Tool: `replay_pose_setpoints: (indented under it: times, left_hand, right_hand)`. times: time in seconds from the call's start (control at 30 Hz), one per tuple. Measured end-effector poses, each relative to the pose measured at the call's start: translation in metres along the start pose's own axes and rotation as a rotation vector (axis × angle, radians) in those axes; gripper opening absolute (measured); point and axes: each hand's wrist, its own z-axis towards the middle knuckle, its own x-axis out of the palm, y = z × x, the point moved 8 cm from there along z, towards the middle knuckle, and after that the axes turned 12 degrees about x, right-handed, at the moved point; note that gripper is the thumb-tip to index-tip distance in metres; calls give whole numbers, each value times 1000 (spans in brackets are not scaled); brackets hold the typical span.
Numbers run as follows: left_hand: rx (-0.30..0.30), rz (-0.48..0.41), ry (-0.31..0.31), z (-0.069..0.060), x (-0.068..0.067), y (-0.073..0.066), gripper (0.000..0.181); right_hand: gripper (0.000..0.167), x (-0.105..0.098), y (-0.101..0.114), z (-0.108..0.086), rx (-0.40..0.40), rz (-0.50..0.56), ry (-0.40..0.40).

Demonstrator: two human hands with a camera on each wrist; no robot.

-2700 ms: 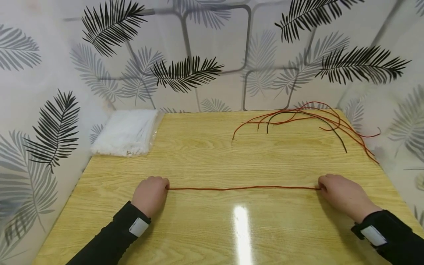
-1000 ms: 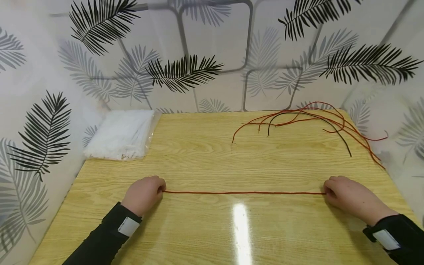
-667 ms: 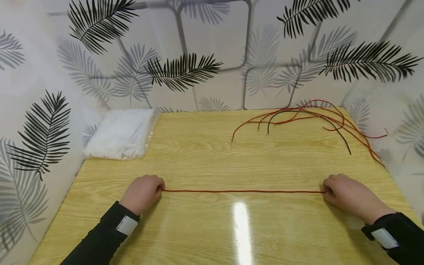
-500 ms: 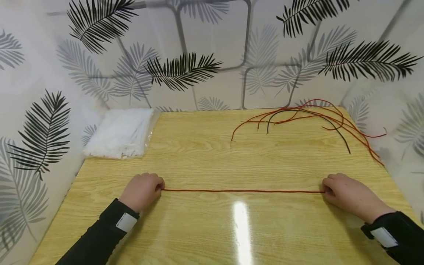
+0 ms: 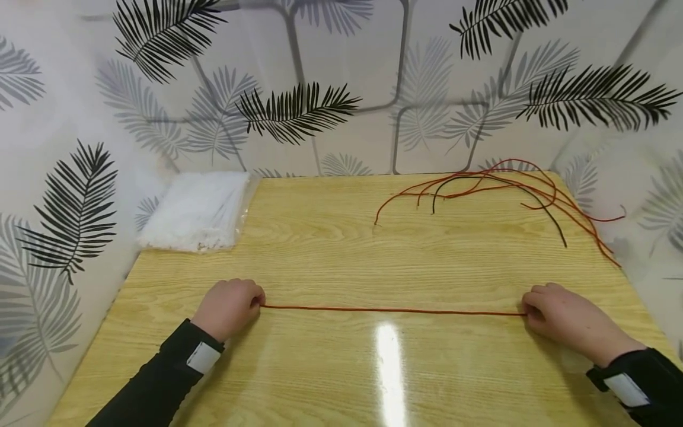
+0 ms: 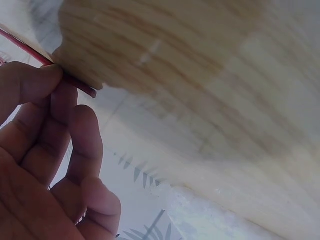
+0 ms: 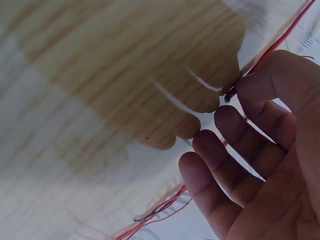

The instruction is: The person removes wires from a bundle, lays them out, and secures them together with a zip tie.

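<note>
A thin red wire (image 5: 392, 309) is stretched nearly straight from side to side, low over the tabletop. My left hand (image 5: 229, 309) pinches one end between thumb and index finger. In the left wrist view a short tip of the wire (image 6: 86, 89) pokes out past the left fingertips. The other end is pinched by my right hand (image 5: 576, 323) at the right. The right wrist view has that cut end (image 7: 229, 96) just beyond thumb and index finger, the other fingers of the right hand (image 7: 265, 160) being loosely bent.
Several loose red wires (image 5: 498, 188) and a black wire (image 5: 552, 222) lie at the table's back right corner, some overhanging the edge. A clear plastic bag (image 5: 194, 210) filled with white stuff sits at the back left. Leaf-patterned sheeting (image 5: 320, 142) surrounds the wooden table (image 5: 331, 237).
The hands have moved slightly apart since the earliest frame, and the wire has gone from slightly wavy to straight. Lately the right hand shifted a little toward the near side.
</note>
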Motion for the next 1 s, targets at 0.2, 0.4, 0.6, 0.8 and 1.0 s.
replay_pose_setpoints:
  times: [0.2, 0.4, 0.6, 0.8, 1.0]
  left_hand:
    - [-5, -6, 12, 0, 0, 0, 11]
    - [13, 11, -12, -1, -2, -3, 9]
    - [7, 42, 8, -3, -3, -5, 7]
    - [-3, 37, 25, -4, -2, -7, 9]
    - [8, 45, 27, -2, -2, -10, 11]
  right_hand:
    - [16, 0, 0, -1, 4, -9, -12]
    - [15, 2, -3, -3, 22, 5, 4]
    - [16, 2, 0, -5, 4, 20, -7]
    - [17, 3, 2, -6, 27, 11, 13]
    - [18, 2, 4, -8, 39, 4, 21]
